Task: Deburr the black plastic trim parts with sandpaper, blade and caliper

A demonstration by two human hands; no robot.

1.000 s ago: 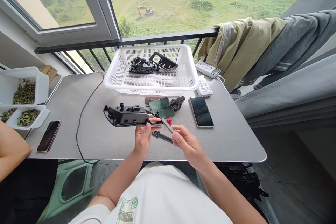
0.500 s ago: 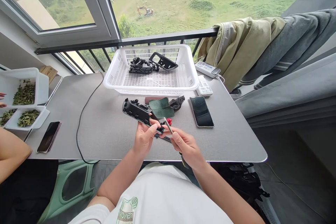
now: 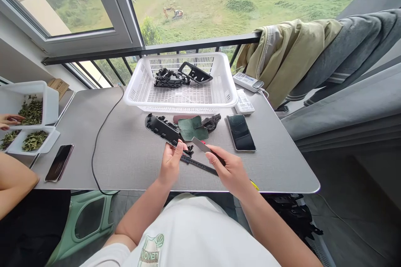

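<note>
Daylight enters through the large window (image 3: pixel 125 21) ahead, leaving the scene bright overall; the grassy field (image 3: pixel 203 21) beyond the glass looks pale and soft in detail; the white basket (image 3: pixel 181 103) and white shirt (image 3: pixel 194 233) are the brightest areas, the shirt nearly washed out; the grey bench (image 3: pixel 125 167) is evenly lit, with faint, soft-edged shadows; the black plastic part (image 3: pixel 166 131) loses some inner detail to its darkness, while the flat metal tool (image 3: pixel 200 145) shows reasonably crisp; the floor (image 3: pixel 360 217) at lower right sinks into deep shadow; wide-angle distortion stretches the curtain (image 3: pixel 344 121) toward the right edge.
</note>
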